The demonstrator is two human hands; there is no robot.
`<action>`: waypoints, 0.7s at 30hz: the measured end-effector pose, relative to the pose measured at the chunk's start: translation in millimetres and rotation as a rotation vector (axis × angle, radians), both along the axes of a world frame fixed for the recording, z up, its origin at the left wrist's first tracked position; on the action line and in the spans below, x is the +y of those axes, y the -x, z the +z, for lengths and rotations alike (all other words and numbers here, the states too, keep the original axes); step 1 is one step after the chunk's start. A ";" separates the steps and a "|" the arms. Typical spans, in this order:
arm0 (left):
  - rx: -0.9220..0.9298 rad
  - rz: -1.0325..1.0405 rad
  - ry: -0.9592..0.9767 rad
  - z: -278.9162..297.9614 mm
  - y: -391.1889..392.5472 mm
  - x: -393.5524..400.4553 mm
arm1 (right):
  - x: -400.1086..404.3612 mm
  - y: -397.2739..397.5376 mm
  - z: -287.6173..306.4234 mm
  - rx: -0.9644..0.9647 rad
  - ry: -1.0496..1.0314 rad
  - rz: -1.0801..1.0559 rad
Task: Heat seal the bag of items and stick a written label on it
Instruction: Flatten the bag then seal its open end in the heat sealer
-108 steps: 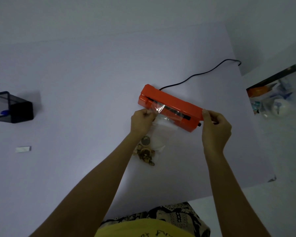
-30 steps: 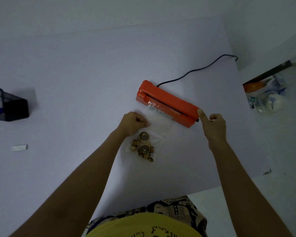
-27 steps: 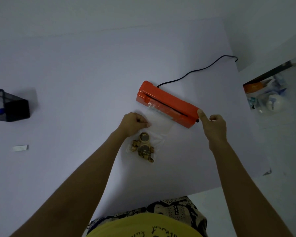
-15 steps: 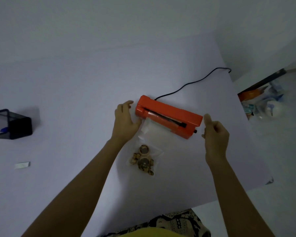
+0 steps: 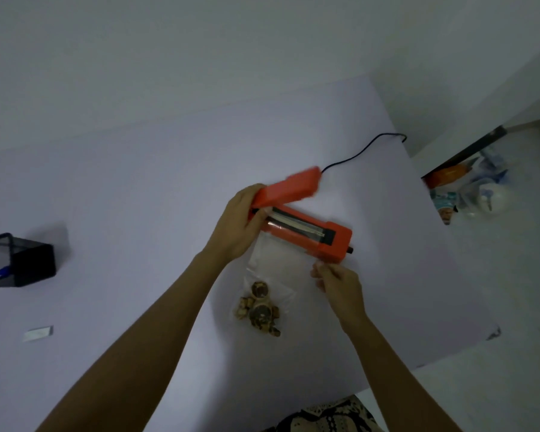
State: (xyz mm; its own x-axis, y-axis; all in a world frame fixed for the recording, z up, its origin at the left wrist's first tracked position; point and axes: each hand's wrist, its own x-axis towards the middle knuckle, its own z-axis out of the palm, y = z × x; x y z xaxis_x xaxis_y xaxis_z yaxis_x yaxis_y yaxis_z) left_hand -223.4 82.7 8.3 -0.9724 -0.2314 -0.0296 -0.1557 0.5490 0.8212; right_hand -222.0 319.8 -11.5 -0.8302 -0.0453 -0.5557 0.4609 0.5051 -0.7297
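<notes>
Head view: sealer lid [image 5: 289,186] now raised by left hand [image 5: 238,224], right hand [image 5: 335,283] pinching bag [image 5: 273,269].

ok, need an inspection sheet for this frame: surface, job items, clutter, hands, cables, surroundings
Surface: white table, mostly bare.
Job's things: orange heat sealer, lid raised; clear bag with its top edge on the sealing strip, small brown items at its bottom; white label lying far left.
Clutter: black mesh holder with something blue inside.
Hands: left hand holds the lid's end; right hand pinches the bag's right edge.
Cables: black cord runs from the sealer over the far table edge.
Surroundings: shelf with blurred items at right.
</notes>
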 end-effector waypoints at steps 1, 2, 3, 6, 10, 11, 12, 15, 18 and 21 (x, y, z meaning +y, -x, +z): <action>-0.005 0.033 -0.070 1.5 -2.3 0.5 | -1.4 0.4 -3.0 -0.023 -0.006 0.013; -0.015 0.080 -0.143 2.6 -4.4 0.6 | -2.9 1.1 -4.4 -0.040 -0.009 0.023; -0.024 0.134 -0.221 3.1 -6.4 -0.3 | -4.5 1.9 -4.8 -0.052 -0.008 0.029; -0.056 0.293 -0.497 3.2 -6.2 -7.6 | -8.2 3.9 -3.3 -0.061 0.007 0.036; -0.167 0.212 -0.540 8.9 0.4 -19.1 | -11.2 6.2 1.3 -0.056 0.035 0.054; -0.211 0.162 -0.533 10.5 3.1 -22.8 | -11.9 6.7 2.2 -0.054 0.047 0.060; -0.260 0.107 -0.522 10.3 5.8 -26.9 | -13.0 7.3 3.6 -0.053 0.062 0.063; -0.384 -0.058 -0.479 1.7 13.8 -37.0 | -17.8 8.5 7.0 -0.049 0.097 0.073; -0.416 -0.124 -0.414 -10.1 18.6 -43.4 | -21.5 9.1 10.1 -0.038 0.102 0.057; -0.376 -0.166 -0.305 -16.2 19.1 -49.3 | -23.0 9.4 15.8 -0.018 0.094 0.033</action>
State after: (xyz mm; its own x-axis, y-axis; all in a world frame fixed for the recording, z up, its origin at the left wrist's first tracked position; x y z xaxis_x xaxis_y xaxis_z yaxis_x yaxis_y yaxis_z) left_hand -242.5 33.4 -7.9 -0.9043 -0.0009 -0.4269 -0.4024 0.3360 0.8516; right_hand -231.4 296.8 4.4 -0.8171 -0.1250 -0.5628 0.4588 0.4501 -0.7661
